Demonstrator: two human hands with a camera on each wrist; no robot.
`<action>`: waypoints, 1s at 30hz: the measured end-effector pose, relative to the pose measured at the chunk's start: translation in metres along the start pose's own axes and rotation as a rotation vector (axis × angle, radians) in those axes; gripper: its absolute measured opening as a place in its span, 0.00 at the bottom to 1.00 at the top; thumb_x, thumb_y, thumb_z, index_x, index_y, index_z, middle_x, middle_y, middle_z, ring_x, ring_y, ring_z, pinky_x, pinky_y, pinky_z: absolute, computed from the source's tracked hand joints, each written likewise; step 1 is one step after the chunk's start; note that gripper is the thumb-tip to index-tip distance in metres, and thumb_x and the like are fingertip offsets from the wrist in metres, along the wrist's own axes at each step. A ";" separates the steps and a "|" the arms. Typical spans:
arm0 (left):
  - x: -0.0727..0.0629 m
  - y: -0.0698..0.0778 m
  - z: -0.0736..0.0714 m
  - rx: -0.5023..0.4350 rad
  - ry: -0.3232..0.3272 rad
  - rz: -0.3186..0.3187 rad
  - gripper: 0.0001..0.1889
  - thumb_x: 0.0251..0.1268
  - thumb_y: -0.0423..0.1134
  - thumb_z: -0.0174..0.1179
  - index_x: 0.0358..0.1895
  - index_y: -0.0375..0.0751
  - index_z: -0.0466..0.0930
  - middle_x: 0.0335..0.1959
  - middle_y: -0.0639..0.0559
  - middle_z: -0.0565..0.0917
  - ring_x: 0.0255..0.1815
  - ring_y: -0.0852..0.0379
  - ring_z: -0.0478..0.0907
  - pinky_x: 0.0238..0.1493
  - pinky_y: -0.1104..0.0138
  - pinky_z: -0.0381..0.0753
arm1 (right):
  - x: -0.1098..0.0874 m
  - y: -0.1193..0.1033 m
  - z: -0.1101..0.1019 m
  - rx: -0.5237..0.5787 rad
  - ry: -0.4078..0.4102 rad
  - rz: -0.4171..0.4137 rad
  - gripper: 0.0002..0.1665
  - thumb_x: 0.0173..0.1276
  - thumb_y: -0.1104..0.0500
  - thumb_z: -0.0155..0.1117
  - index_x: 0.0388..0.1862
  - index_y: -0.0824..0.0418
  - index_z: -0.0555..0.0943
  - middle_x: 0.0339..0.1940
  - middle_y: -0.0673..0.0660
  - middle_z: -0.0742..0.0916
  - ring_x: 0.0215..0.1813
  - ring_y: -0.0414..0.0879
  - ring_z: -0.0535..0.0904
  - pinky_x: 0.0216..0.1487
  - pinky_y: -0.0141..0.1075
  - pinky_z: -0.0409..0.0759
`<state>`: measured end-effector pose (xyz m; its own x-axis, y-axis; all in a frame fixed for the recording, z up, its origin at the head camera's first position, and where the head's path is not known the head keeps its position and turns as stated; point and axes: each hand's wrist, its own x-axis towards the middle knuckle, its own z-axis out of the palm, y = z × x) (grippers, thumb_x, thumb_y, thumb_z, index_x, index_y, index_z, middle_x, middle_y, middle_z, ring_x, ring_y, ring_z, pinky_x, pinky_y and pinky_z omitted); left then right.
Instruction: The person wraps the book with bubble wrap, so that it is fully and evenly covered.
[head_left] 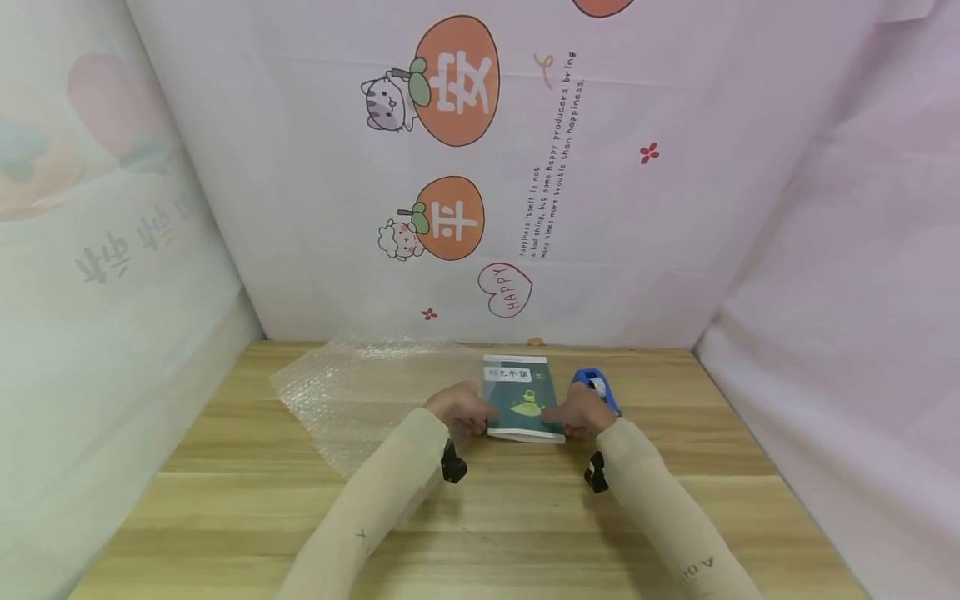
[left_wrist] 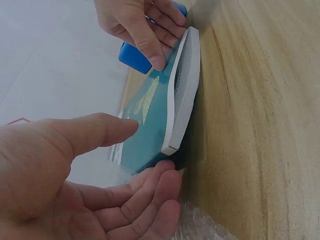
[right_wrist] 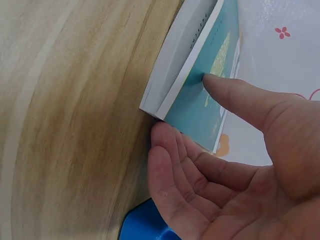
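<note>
Two hands, the left hand (head_left: 461,407) and the right hand (head_left: 585,408), hold a flat green pack (head_left: 517,392) from its two sides. The green pack is over the far part of the wood table (head_left: 510,525), near the back wall (head_left: 615,292). I cannot tell if all of it rests on the wood or if it is lifted a bit.

The left hand is part way open, with its thumb over the green front and its bent fingers at the side and under the edge. The right hand does the same on the other side, and its thumb tip presses on the front. The green pack has white ends, a white label (head_left: 507,375) with black writing, and a yellow-green picture (head_left: 528,404). Its near end bulges, and a gap shows there between the front and the white part.

Just beside the right hand is a blue tape holder (head_left: 610,395) with a pale roll in it. On the other side, clear bubble wrap (head_left: 352,400) is spread on the wood, partly under the left arm. Both arms have cream sleeves (head_left: 382,479), and a small black thing (head_left: 453,463) is at each wrist. The back wall is pale cloth with orange fruits (head_left: 450,218), a cat (head_left: 385,104), a sheep (head_left: 400,240) and a heart (head_left: 506,290).
</note>
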<state>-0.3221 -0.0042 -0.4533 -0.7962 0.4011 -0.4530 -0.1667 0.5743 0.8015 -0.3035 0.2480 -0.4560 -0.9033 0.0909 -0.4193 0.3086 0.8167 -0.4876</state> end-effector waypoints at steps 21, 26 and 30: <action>0.004 -0.018 0.007 -0.337 0.049 0.097 0.07 0.71 0.34 0.66 0.38 0.32 0.88 0.31 0.46 0.90 0.27 0.62 0.84 0.35 0.73 0.88 | -0.012 0.007 -0.003 0.113 -0.009 -0.025 0.26 0.70 0.46 0.76 0.43 0.68 0.78 0.22 0.53 0.84 0.23 0.43 0.80 0.35 0.37 0.89; 0.005 -0.021 0.005 -0.434 0.054 0.090 0.08 0.72 0.35 0.66 0.44 0.32 0.87 0.35 0.45 0.91 0.31 0.62 0.86 0.39 0.73 0.89 | -0.016 0.005 -0.006 0.181 -0.033 -0.025 0.29 0.70 0.47 0.75 0.48 0.70 0.75 0.32 0.57 0.84 0.31 0.46 0.85 0.41 0.39 0.92; 0.006 -0.025 0.006 -0.482 0.065 0.082 0.07 0.72 0.34 0.66 0.44 0.32 0.87 0.31 0.49 0.90 0.30 0.61 0.87 0.37 0.74 0.89 | -0.018 0.007 -0.004 0.230 -0.042 -0.020 0.28 0.69 0.47 0.76 0.47 0.68 0.75 0.32 0.56 0.82 0.33 0.46 0.83 0.42 0.38 0.91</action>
<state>-0.3191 -0.0121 -0.4781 -0.8499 0.3773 -0.3679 -0.3399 0.1409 0.9298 -0.2864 0.2538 -0.4490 -0.8980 0.0484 -0.4373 0.3552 0.6662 -0.6557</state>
